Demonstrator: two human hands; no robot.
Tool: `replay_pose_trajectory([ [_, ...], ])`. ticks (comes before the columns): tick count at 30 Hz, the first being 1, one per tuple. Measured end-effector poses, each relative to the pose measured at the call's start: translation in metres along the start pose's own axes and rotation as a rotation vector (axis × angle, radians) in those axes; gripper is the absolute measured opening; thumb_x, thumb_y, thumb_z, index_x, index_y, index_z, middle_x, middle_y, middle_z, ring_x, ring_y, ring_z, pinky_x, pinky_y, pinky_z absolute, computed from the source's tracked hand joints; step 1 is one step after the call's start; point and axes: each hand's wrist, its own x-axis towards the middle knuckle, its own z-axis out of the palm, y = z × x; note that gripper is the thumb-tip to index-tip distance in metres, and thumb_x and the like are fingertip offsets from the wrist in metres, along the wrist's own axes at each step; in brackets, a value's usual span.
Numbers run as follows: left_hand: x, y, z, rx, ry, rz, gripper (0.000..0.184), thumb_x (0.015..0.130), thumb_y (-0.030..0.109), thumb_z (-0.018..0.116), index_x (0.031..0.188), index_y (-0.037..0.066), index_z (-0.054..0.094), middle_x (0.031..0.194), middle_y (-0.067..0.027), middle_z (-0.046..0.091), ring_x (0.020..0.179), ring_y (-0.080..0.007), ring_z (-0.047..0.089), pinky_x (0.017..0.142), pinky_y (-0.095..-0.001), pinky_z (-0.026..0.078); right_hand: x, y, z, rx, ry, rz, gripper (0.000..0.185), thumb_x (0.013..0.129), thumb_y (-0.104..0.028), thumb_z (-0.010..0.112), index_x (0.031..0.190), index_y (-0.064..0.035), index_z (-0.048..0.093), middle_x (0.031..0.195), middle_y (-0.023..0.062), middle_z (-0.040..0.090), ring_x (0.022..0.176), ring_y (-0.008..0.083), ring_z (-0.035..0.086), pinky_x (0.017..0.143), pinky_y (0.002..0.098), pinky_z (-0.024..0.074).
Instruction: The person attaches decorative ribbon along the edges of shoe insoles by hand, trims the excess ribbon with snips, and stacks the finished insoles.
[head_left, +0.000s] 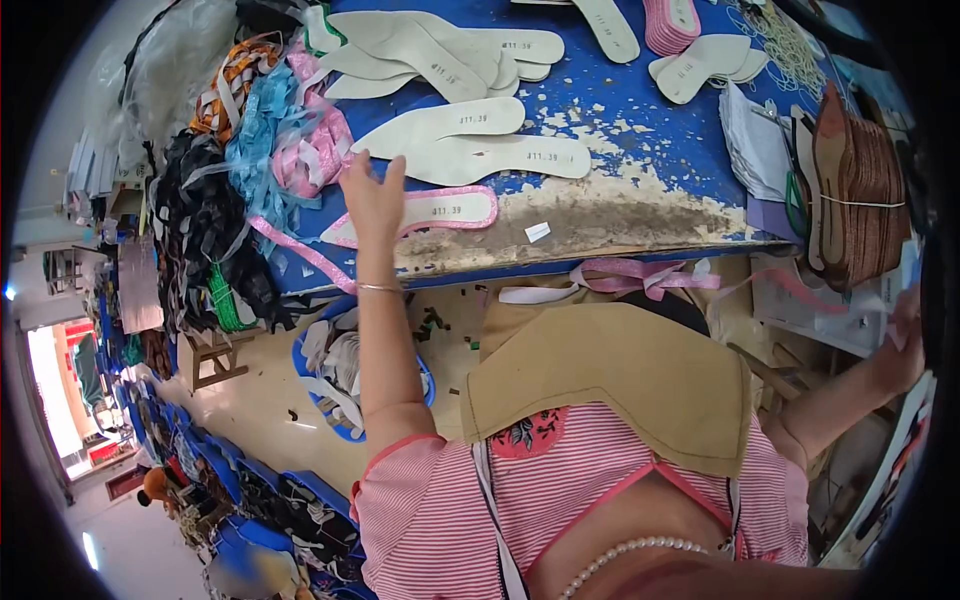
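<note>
My left hand (374, 205) reaches over the blue worktable with two fingers spread apart. It lies across a white insole edged in glittery pink (447, 209), covering part of it. Just beyond the fingertips are plain white insoles (480, 152) with printed numbers. Far out to the right, my right hand (907, 335) is blurred near the edge of the view. Its fingers look closed on a pink ribbon (800, 290), which stretches leftward below the table edge. More pink ribbon (645, 275) lies across my lap by the brown apron (610, 365).
Insoles are piled at the back of the blue worktable (640, 120). Black, blue and orange strips (205, 215) hang at its left. A tied stack of brown soles (860, 200) stands at the right. A blue basket of scraps (345, 375) sits on the floor.
</note>
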Motion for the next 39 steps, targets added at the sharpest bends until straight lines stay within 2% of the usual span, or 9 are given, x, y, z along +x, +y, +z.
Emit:
replay_pose_trajectory([
  [6,0.012,0.001,0.004,-0.475,-0.437,-0.383,0.037,0.081,0.013,0.067,0.110,-0.006,0.054,0.091,-0.0149,0.060,0.070,-0.0209,0.063,0.060,-0.0266,0.050,0.030,-0.029,0.028,-0.024,-0.289,-0.244,0.012,0.087,-0.016,0.054,0.080,-0.0070,0.049,0.060,0.0016,0.046,0.058,0.0133,0.041,0.057,0.0239,0.0350],
  [7,0.008,0.007,0.003,-0.651,-0.431,-0.342,0.033,0.082,0.010,0.065,0.108,-0.005,0.054,0.090,-0.0141,0.060,0.067,-0.0204,0.063,0.059,-0.0255,0.051,0.032,-0.023,0.041,0.009,-0.345,-0.230,0.014,0.088,-0.017,0.053,0.080,-0.0072,0.048,0.058,0.0014,0.044,0.059,0.0137,0.040,0.058,0.0244,0.0345],
  [10,-0.008,0.021,-0.002,-1.164,-0.395,-0.228,0.021,0.084,0.003,0.061,0.103,-0.003,0.053,0.086,-0.0114,0.059,0.060,-0.0191,0.063,0.056,-0.0223,0.052,0.024,-0.014,0.112,0.086,-0.322,0.102,0.010,0.077,0.000,0.059,0.085,-0.0040,0.061,0.072,0.0020,0.058,0.060,0.0087,0.047,0.055,0.0195,0.0376],
  [12,-0.030,0.045,0.018,-1.212,-0.433,-0.220,0.014,0.086,0.000,0.057,0.099,-0.002,0.052,0.089,-0.0122,0.060,0.066,-0.0213,0.065,0.062,-0.0248,0.056,0.020,-0.023,0.185,-0.139,-0.369,0.325,0.011,0.076,0.004,0.058,0.083,-0.0015,0.065,0.072,0.0036,0.061,0.057,0.0084,0.046,0.052,0.0182,0.0341],
  [14,-0.055,0.070,0.041,-1.238,-0.418,-0.243,0.014,0.087,-0.002,0.055,0.100,-0.001,0.050,0.091,-0.0132,0.059,0.068,-0.0223,0.066,0.067,-0.0271,0.058,0.021,-0.010,0.212,-0.015,-0.630,0.486,0.004,0.079,0.000,0.062,0.080,-0.0009,0.066,0.067,0.0015,0.059,0.054,0.0068,0.043,0.051,0.0181,0.0329],
  [15,-0.068,0.080,0.049,-1.249,-0.424,-0.276,0.016,0.087,-0.002,0.055,0.102,-0.002,0.049,0.092,-0.0138,0.059,0.070,-0.0220,0.065,0.068,-0.0275,0.058,0.021,0.000,0.223,-0.168,-0.700,0.318,0.004,0.081,-0.002,0.063,0.079,-0.0007,0.066,0.064,-0.0005,0.056,0.053,0.0060,0.041,0.050,0.0184,0.0318],
  [25,-0.108,0.096,0.077,-1.419,-0.524,-0.309,0.052,0.085,-0.007,0.046,0.132,-0.001,0.027,0.111,-0.0216,0.052,0.091,-0.0231,0.062,0.078,-0.0298,0.057,0.039,0.075,0.295,-0.237,-0.928,0.345,0.015,0.085,-0.008,0.060,0.075,0.0013,0.063,0.060,0.0016,0.054,0.054,0.0090,0.042,0.051,0.0234,0.0366],
  [30,-0.108,0.094,0.078,-1.410,-0.510,-0.277,0.064,0.084,-0.007,0.046,0.140,0.001,0.015,0.112,-0.0229,0.052,0.089,-0.0232,0.062,0.078,-0.0299,0.057,0.048,0.069,0.322,-0.496,-1.078,0.213,0.015,0.084,-0.008,0.059,0.075,0.0016,0.064,0.060,0.0033,0.057,0.054,0.0096,0.045,0.052,0.0240,0.0385],
  [39,-0.107,0.100,0.073,-1.335,-0.487,-0.306,0.065,0.087,-0.004,0.051,0.141,0.004,0.016,0.108,-0.0215,0.058,0.090,-0.0236,0.064,0.080,-0.0332,0.057,0.050,0.083,0.342,-0.547,-1.101,0.164,0.014,0.082,-0.009,0.059,0.074,0.0010,0.065,0.061,0.0046,0.060,0.051,0.0102,0.047,0.050,0.0242,0.0390],
])
